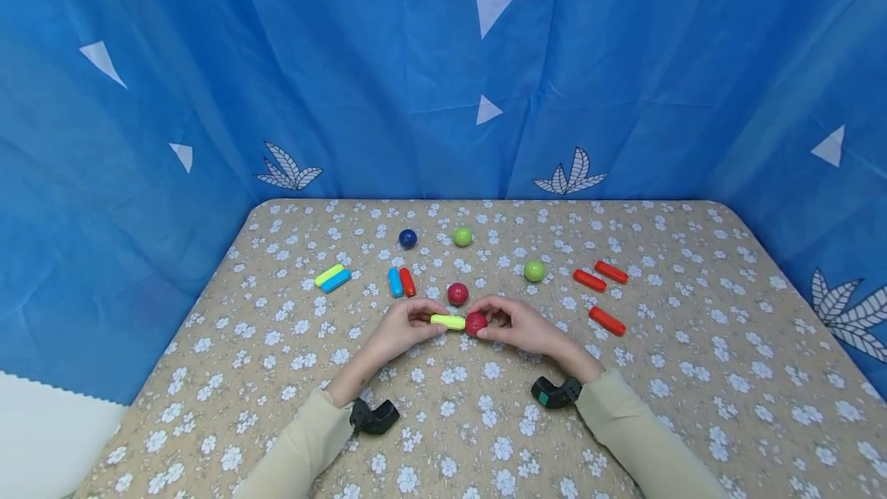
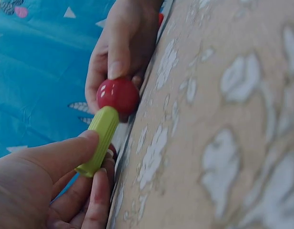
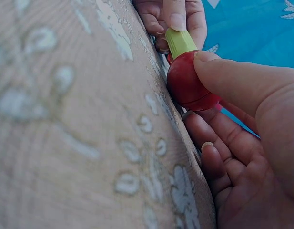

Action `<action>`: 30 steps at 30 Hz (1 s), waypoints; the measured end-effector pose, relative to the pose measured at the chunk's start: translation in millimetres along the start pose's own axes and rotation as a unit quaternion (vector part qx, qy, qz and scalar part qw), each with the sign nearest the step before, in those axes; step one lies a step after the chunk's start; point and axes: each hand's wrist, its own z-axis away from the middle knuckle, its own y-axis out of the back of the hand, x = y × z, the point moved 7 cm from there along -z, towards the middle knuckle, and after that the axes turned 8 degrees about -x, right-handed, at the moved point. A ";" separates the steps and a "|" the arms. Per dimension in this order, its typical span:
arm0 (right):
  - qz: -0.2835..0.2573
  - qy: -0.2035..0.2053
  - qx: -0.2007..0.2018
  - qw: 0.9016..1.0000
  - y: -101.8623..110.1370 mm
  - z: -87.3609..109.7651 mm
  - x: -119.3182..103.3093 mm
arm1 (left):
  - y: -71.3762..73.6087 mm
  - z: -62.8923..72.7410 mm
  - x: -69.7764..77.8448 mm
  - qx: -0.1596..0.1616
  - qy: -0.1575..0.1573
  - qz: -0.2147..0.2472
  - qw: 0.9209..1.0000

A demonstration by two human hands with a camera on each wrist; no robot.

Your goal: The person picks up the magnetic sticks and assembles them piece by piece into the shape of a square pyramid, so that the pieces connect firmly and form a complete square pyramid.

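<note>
My left hand (image 1: 407,327) pinches a ribbed yellow-green rod (image 2: 102,138) between thumb and fingers. In my right hand (image 1: 516,325) is a glossy red ball (image 3: 188,81), gripped with the thumb on one side and fingers on the other. Rod and ball meet end to end in all three views, close over the flowered cloth. Just beyond the hands lies a second red ball (image 1: 458,294). Near the left fingertips, a blue rod (image 1: 395,282) and a red rod (image 1: 407,282) lie side by side.
Farther back are a dark blue ball (image 1: 408,239) and two green balls, one at the back (image 1: 462,236) and one to the right (image 1: 534,270). A yellow rod (image 1: 329,275) and a blue rod (image 1: 336,281) lie left. Three red rods (image 1: 607,321) lie right. Blue curtains (image 1: 443,68) surround the table.
</note>
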 end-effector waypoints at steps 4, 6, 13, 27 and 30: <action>-0.002 0.016 -0.007 1.000 1.2 -4.3 -3.8 | 5.1 3.5 12.4 -0.004 0.000 -0.005 1.000; 0.003 0.021 -0.011 1.000 2.6 -4.6 -5.4 | 6.5 1.5 7.7 -0.001 -0.003 -0.018 1.000; 0.010 0.014 -0.028 0.999 5.2 4.0 -6.3 | 0.8 -3.0 -6.9 0.005 -0.041 -0.072 0.997; 0.050 0.024 -0.022 0.998 -0.6 7.5 -6.5 | -2.6 -3.3 -6.4 0.029 -0.047 -0.061 0.997; 0.041 0.023 -0.024 0.999 -0.6 7.0 -5.1 | 6.7 -5.9 -1.3 0.058 -0.048 -0.045 0.996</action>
